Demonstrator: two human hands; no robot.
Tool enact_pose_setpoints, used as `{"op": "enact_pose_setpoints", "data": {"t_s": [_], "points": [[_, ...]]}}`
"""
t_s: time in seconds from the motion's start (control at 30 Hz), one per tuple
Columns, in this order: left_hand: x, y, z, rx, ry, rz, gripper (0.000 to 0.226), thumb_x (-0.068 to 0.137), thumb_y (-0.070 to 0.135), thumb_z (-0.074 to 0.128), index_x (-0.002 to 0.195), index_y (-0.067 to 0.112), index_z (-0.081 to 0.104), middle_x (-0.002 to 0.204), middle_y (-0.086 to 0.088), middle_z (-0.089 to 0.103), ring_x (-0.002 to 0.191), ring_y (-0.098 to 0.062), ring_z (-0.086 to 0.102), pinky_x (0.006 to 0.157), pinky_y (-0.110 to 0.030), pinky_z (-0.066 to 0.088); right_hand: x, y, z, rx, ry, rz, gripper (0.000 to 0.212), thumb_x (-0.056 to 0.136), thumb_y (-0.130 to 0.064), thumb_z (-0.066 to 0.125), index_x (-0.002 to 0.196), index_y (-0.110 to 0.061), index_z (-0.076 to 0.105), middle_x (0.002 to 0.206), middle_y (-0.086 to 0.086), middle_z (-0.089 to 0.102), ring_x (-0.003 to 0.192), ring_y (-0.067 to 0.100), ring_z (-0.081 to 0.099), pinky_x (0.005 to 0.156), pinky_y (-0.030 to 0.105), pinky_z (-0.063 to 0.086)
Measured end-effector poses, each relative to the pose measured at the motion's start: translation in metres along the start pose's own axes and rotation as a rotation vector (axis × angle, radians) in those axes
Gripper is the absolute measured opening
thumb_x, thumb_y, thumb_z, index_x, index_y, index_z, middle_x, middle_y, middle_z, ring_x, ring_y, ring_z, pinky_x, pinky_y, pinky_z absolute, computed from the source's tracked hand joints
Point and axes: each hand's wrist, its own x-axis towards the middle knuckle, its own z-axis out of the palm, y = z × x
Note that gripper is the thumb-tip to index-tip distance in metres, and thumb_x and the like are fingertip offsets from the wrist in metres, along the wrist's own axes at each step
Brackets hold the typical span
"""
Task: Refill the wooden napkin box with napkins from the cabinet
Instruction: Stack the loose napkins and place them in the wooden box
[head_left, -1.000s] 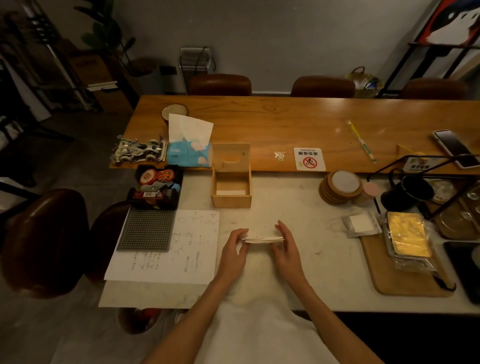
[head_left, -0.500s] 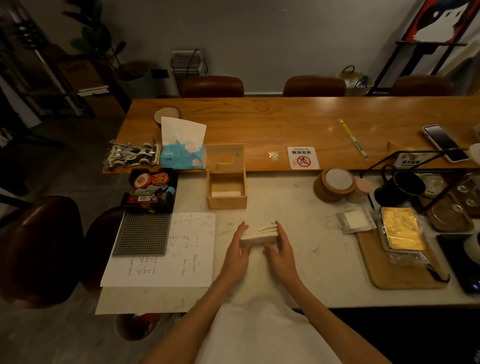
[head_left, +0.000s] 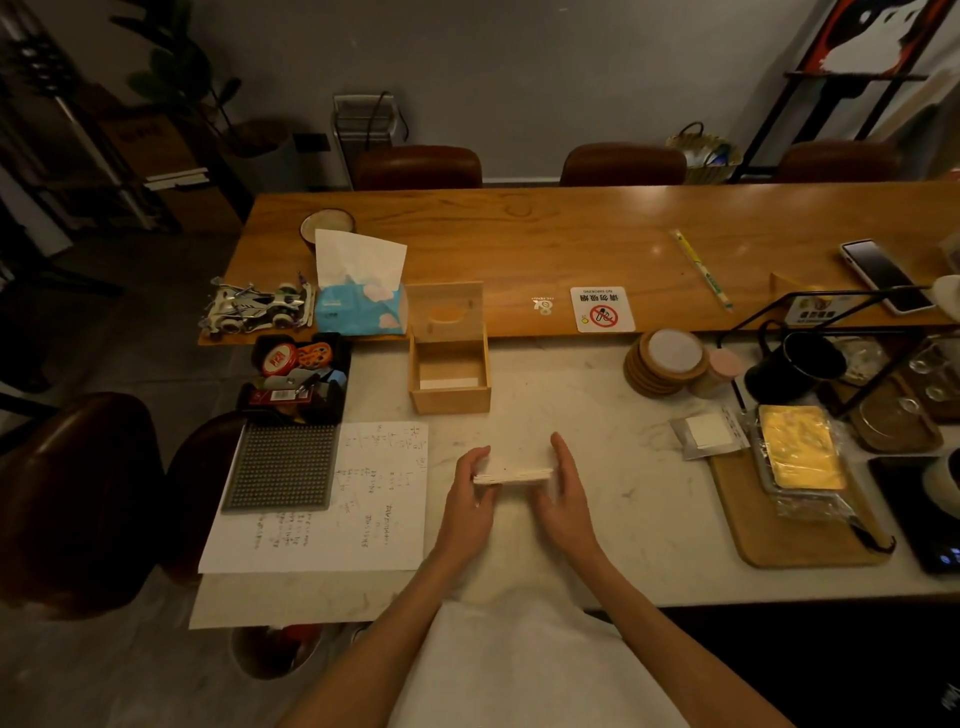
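Note:
A flat stack of white napkins lies level just above the marble counter, pressed between my two hands. My left hand holds its left edge and my right hand holds its right edge with the fingers stretched forward. The wooden napkin box stands behind the stack, its hinged lid tipped up and back. A thin layer of white napkins lies at the box's bottom.
A sheet of handwritten paper and a grey studded mat lie to the left. A blue tissue pack and a toy car sit behind them. Coasters, a wooden tray and a black mug crowd the right.
The napkin stack fanned open and tilted half a second ago; now it is squared flat again between both hands, a little nearer the box.

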Motion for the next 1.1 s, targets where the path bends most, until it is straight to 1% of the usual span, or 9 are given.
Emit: {"op": "enact_pose_setpoints", "data": {"t_s": [0.17,0.33,0.43,0.53,0.7,0.83,0.9,1.0,1.1], "points": [[-0.003,0.001,0.005,0.018,-0.023,-0.049,0.050,0.097,0.013,0.055,0.143,0.022,0.038,0.147,0.006,0.043,0.137,-0.010,0.039,0.115,-0.030,0.033,0.000,-0.002,0.006,0.000,-0.068,0.036,0.074,0.094,-0.002,0.053,0.156,-0.018,0.015,0.158,-0.008,0.022,0.142,0.004,0.025,0.106,0.000,0.023],[-0.002,0.005,0.004,0.038,-0.032,-0.035,0.049,0.098,0.010,0.051,0.144,0.020,0.038,0.151,0.003,0.040,0.141,-0.012,0.035,0.118,-0.033,0.029,0.000,-0.004,0.006,0.014,-0.073,0.013,0.074,0.095,0.000,0.051,0.156,-0.015,0.011,0.155,-0.012,0.018,0.140,-0.001,0.021,0.103,-0.003,0.021],[-0.002,0.005,0.005,0.052,-0.014,-0.018,0.045,0.098,0.008,0.051,0.141,0.018,0.042,0.148,0.003,0.044,0.139,-0.010,0.037,0.117,-0.031,0.029,0.003,-0.003,0.006,-0.005,-0.041,-0.005,0.068,0.095,-0.001,0.051,0.154,-0.014,0.020,0.155,-0.011,0.024,0.142,0.001,0.023,0.110,0.004,0.020],[0.001,0.002,0.001,0.067,0.018,-0.007,0.036,0.098,0.006,0.051,0.132,0.014,0.054,0.127,0.015,0.058,0.122,0.008,0.049,0.112,-0.028,0.037,0.005,-0.001,-0.001,-0.048,-0.032,-0.123,0.048,0.095,-0.007,0.052,0.141,-0.015,0.044,0.147,-0.006,0.044,0.138,0.010,0.039,0.115,0.028,0.032],[0.005,-0.002,-0.003,0.070,0.029,0.001,0.028,0.094,0.005,0.056,0.121,0.009,0.061,0.112,0.023,0.062,0.111,0.009,0.055,0.106,-0.028,0.044,0.016,-0.001,-0.012,-0.329,-0.019,-0.353,0.032,0.094,-0.029,0.045,0.108,-0.013,0.068,0.118,0.004,0.066,0.120,0.023,0.058,0.098,0.042,0.048],[0.006,0.001,-0.006,0.063,0.010,0.035,0.026,0.095,0.004,0.055,0.118,0.011,0.063,0.117,0.017,0.064,0.115,0.003,0.057,0.105,-0.025,0.045,0.023,-0.011,-0.010,-0.722,-0.129,-0.545,0.043,0.094,-0.034,0.050,0.136,-0.023,0.053,0.133,-0.003,0.060,0.131,0.020,0.047,0.114,0.046,0.031],[0.005,0.005,-0.007,0.062,-0.010,0.056,0.028,0.095,0.005,0.054,0.119,0.016,0.062,0.119,0.011,0.065,0.117,-0.001,0.057,0.104,-0.022,0.044,0.026,-0.019,-0.004,-0.827,-0.158,-0.595,0.038,0.092,-0.030,0.053,0.130,-0.026,0.059,0.117,-0.004,0.070,0.114,0.020,0.060,0.108,0.045,0.039],[0.004,0.011,-0.012,0.104,0.042,0.087,0.027,0.096,0.012,0.054,0.121,0.023,0.056,0.120,0.011,0.061,0.118,-0.003,0.054,0.101,-0.012,0.039,0.031,-0.036,-0.005,-0.657,-0.079,-0.369,0.026,0.090,-0.022,0.059,0.112,-0.026,0.071,0.100,-0.006,0.075,0.088,0.016,0.068,0.083,0.033,0.051],[0.012,0.017,-0.026,0.090,0.253,0.093,0.030,0.096,0.016,0.050,0.125,0.019,0.051,0.117,0.004,0.060,0.112,-0.007,0.053,0.097,-0.013,0.037,0.041,-0.048,-0.022,0.052,-0.054,0.179,0.020,0.092,-0.019,0.061,0.112,-0.019,0.067,0.110,0.002,0.071,0.092,0.012,0.066,0.078,0.027,0.054]]}}
